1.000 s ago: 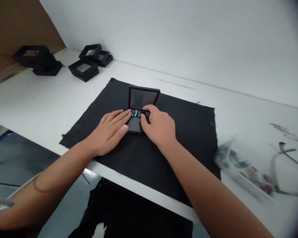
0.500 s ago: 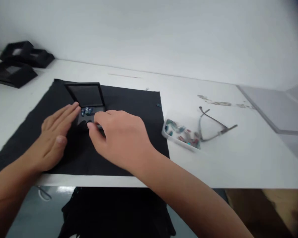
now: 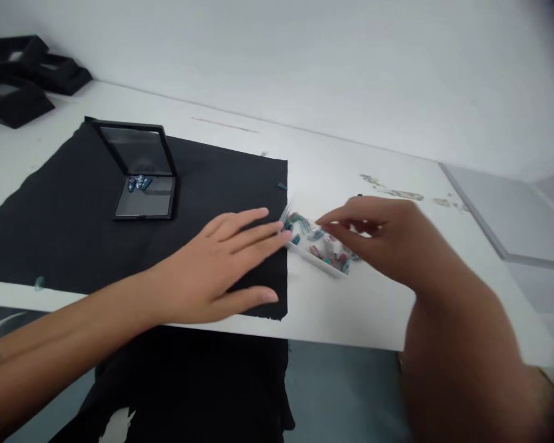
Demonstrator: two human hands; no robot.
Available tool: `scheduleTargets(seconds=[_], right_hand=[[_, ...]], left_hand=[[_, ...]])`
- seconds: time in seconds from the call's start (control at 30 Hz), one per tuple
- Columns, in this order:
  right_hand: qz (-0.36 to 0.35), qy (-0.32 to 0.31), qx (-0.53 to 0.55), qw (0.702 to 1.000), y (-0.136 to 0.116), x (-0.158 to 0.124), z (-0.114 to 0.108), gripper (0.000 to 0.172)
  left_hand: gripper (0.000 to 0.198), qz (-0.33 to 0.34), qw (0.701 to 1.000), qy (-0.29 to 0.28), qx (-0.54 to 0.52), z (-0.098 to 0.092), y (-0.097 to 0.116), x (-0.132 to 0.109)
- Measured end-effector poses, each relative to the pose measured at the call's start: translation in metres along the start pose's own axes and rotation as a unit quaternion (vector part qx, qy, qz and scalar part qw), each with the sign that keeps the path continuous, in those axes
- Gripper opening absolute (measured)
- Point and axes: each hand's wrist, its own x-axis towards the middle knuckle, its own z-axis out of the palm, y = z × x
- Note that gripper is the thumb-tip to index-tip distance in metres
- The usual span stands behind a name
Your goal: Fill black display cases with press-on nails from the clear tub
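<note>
Tabletop (image 3: 360, 307): left hand (image 3: 221, 264) grip flat beside tray (image 3: 321, 251), right hand (image 3: 388, 240) narrowed above.

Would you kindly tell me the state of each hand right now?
Left hand: open, empty, fingertips by the tray.
Right hand: fingers pinched over the tray; whether it holds anything cannot be told.

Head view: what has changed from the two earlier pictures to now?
Both hands let go of the open black box and moved right. The left hand now lies flat on the black cloth, fingertips at the tray of coloured pieces. The right hand hovers over that tray; whether it holds a piece is unclear. The box stayed open on the cloth, blue pieces inside.
</note>
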Motion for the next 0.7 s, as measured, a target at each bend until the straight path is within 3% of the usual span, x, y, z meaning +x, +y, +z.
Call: scheduleTargets(seconds=[0.1,0.2,0.47,0.7], right_hand=[[0.036,-0.141,-0.049,0.988,-0.008,0.023,0.011,0.016],[0.058,-0.211,-0.057,0.974,-0.008,0.034,0.018,0.016],[0.034,-0.203,-0.033,0.978,0.0,0.033,0.026,0.013],[0.038,-0.112,0.041,0.992,0.01,0.022,0.018,0.018]], left_hand=[[0.061,0.018,0.999,-0.007,0.05,0.008,0.01,0.017],[0.048,0.022,0.997,-0.003,0.072,0.016,0.007,0.022],[0.053,0.035,0.999,-0.011,0.039,0.026,-0.004,0.016],[0.04,0.054,0.996,0.021,0.075,0.021,-0.002,0.014]])
